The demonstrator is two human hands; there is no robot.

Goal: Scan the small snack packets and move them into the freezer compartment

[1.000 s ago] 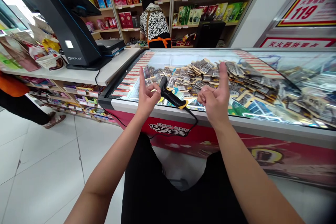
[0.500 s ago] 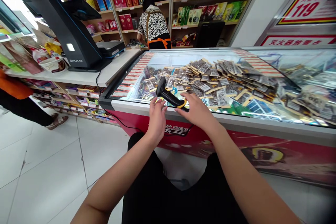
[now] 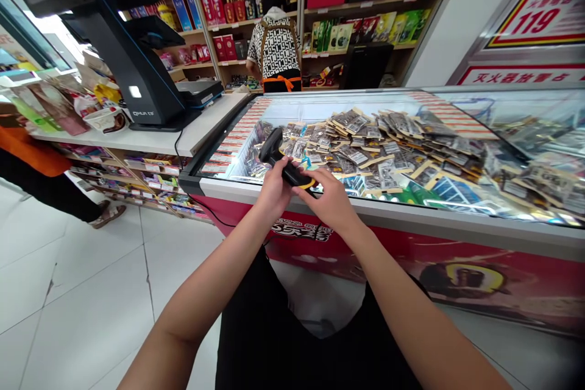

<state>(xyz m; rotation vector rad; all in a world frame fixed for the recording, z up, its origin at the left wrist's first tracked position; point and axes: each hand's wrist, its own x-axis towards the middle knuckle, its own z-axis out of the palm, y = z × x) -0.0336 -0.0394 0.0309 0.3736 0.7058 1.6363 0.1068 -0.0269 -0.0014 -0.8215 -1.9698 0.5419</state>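
A black and yellow barcode scanner [image 3: 292, 174] is held between both hands above the front edge of the glass-topped freezer [image 3: 388, 210]. My left hand [image 3: 275, 190] grips it around the middle of the handle, just below the head. The fingers of my right hand [image 3: 329, 200] close on the yellow-trimmed handle end. The scanner's head points up and to the left. Beneath it, behind the glass, lie many flat packets [image 3: 356, 134] with dark contents and pale edges.
Left of the freezer stands a counter [image 3: 201, 125] with a black till [image 3: 150, 91] and a thin cable. A person [image 3: 276, 46] in a patterned top faces the back shelves [image 3: 253, 18]. Another person's leg [image 3: 59, 189] shows at far left.
My left hand has closed around the scanner's handle; before, its fingers were only beside it. The scanner has shifted slightly left. The person at the shelves stands more upright.
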